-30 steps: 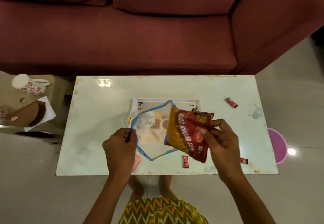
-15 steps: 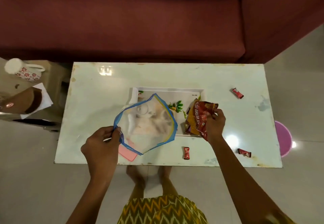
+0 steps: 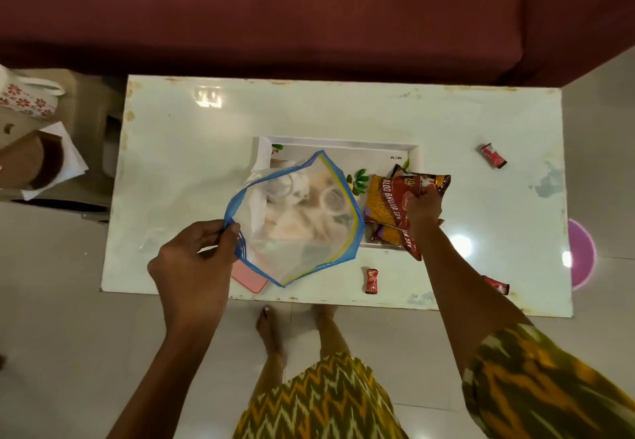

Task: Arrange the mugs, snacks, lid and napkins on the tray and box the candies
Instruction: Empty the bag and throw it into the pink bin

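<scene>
- Two hands are engaged, each closed on an item.
- Right hand [image 3: 424, 210]: fingers are curled round the far right corner of a snack packet [image 3: 386, 201].
- Packet: its bulk lies left of the grip, with its long axis running from beyond the grip back toward the person, slightly slanted. It is held over the right end of the tray [image 3: 343, 148]; contact cannot be told. A second packet is seen beneath it.
- Left hand [image 3: 196, 260]: thumb and fingers are pinched on the left rim of a clear zip bag [image 3: 299, 239]. The bag spreads rightward from this grip, over the tray's left part.
- Pale ring shapes are seen through the bag, too blurred to be named.
- Candies, three, on the table [image 3: 189, 150]: one [image 3: 372, 280] lies near-left of the right grip, one [image 3: 493, 160] far-right, and one [image 3: 496, 284] near-right. All are nearer the right hand.
- Mug [image 3: 29, 100] and napkins [image 3: 70, 160]: well left of the left grip, off the table.
- Judgement: the packet is being placed. The tray lies directly under the right grip, so only a release is called for.
</scene>
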